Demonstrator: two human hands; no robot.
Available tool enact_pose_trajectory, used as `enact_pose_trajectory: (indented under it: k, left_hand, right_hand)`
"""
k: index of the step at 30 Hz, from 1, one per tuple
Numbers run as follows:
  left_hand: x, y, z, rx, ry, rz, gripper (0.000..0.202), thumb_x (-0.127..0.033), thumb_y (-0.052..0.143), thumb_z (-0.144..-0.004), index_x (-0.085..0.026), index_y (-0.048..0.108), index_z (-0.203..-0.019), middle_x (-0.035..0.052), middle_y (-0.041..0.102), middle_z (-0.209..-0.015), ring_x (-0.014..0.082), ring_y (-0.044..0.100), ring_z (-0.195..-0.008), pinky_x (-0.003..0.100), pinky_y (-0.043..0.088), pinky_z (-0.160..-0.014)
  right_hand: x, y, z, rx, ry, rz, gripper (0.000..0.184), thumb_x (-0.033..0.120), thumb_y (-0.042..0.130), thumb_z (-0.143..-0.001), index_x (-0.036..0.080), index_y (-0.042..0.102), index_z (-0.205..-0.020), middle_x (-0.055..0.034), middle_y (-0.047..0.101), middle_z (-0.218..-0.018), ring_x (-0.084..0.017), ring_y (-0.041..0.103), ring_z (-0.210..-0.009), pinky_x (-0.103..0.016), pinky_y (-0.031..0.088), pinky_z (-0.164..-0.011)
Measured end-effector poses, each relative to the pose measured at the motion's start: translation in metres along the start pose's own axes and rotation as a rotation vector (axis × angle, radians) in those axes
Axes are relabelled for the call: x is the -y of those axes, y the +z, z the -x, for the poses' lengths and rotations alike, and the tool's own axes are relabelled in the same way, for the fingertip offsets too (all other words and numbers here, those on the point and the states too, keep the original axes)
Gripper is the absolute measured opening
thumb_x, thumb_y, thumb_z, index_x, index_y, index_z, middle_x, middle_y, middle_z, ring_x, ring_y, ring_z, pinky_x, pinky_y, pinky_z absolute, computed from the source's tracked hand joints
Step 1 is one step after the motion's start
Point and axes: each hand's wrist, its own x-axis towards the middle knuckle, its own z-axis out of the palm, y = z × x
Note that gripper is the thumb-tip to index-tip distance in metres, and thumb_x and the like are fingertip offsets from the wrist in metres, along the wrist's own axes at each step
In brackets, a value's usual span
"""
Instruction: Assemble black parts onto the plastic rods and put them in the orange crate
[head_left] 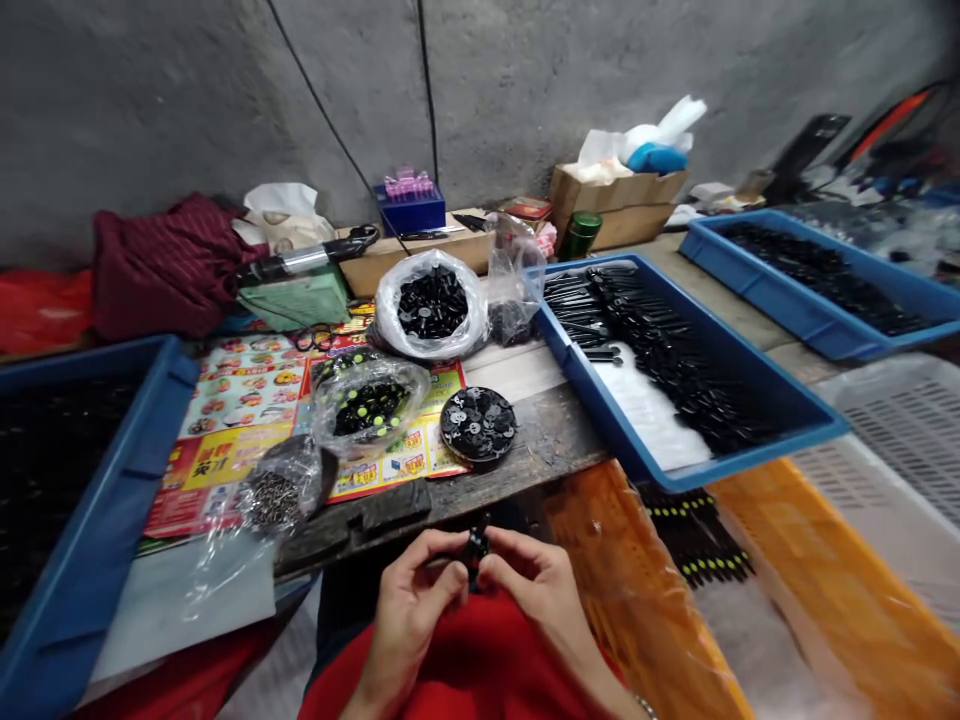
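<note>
Both hands are raised at the bottom centre, above my red top point(465, 670). My left hand point(412, 605) and my right hand point(529, 590) pinch a small black plastic part point(476, 550) between their fingertips. Its exact shape is mostly hidden by my fingers. Just beyond the hands lies the worn edge of a wooden workbench point(450, 500). On it stand a round black disc holding small parts point(478, 424) and a clear bag of black pieces with yellow-green dots point(367, 405). A small clear bag of metal screws point(274, 498) lies nearer my left hand.
A blue tray of black parts point(112, 440) stands at the left. Other blue trays of long black pieces point(675, 370) stand at the right, above an orange crate point(637, 580). A white bag of black parts point(431, 310), printed paper sheets point(240, 400) and a concrete wall lie beyond.
</note>
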Motion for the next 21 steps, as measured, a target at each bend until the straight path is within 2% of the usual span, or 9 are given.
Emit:
enact_pose_trajectory:
  k: [5,12,17,21]
  left_hand:
    - [0.006,-0.006,0.002,0.004,0.023,-0.012,0.02,-0.032,0.073,-0.076,-0.018,0.072,-0.09,0.0006,0.064,-0.067,0.0093,0.053,-0.054,0.016,0.041,-0.049]
    - [0.011,-0.007,0.005,-0.028,0.084,-0.013,0.015,-0.029,0.072,-0.077,-0.022,0.074,-0.089,0.0013,0.066,-0.081,0.0103,0.058,-0.058,0.017,0.046,-0.052]
    - [0.013,-0.008,0.008,-0.031,0.113,-0.036,0.014,-0.029,0.072,-0.077,-0.021,0.075,-0.088,0.0032,0.067,-0.084,0.0124,0.06,-0.06,0.018,0.048,-0.052]
    - [0.014,-0.005,0.007,-0.021,0.089,-0.012,0.014,-0.03,0.072,-0.077,-0.021,0.075,-0.087,0.0042,0.067,-0.084,0.0167,0.064,-0.067,0.021,0.052,-0.056]
  right_hand:
    - [-0.007,0.005,0.003,-0.026,-0.091,0.094,0.022,0.033,0.076,-0.07,0.018,0.079,-0.086,-0.0039,0.07,-0.07,-0.014,0.06,-0.053,-0.023,0.052,-0.051]
    - [-0.011,0.012,0.007,-0.056,-0.174,0.233,0.015,0.025,0.071,-0.074,0.016,0.077,-0.085,-0.0017,0.064,-0.064,-0.013,0.056,-0.051,-0.022,0.047,-0.049]
    - [-0.008,0.014,0.009,-0.041,-0.184,0.325,0.017,0.03,0.068,-0.078,0.015,0.076,-0.078,-0.0021,0.062,-0.06,-0.012,0.054,-0.047,-0.022,0.044,-0.046]
    - [-0.004,0.01,0.008,0.013,-0.137,0.28,0.03,0.039,0.064,-0.083,0.014,0.075,-0.072,-0.0022,0.062,-0.054,-0.012,0.054,-0.042,-0.022,0.044,-0.043]
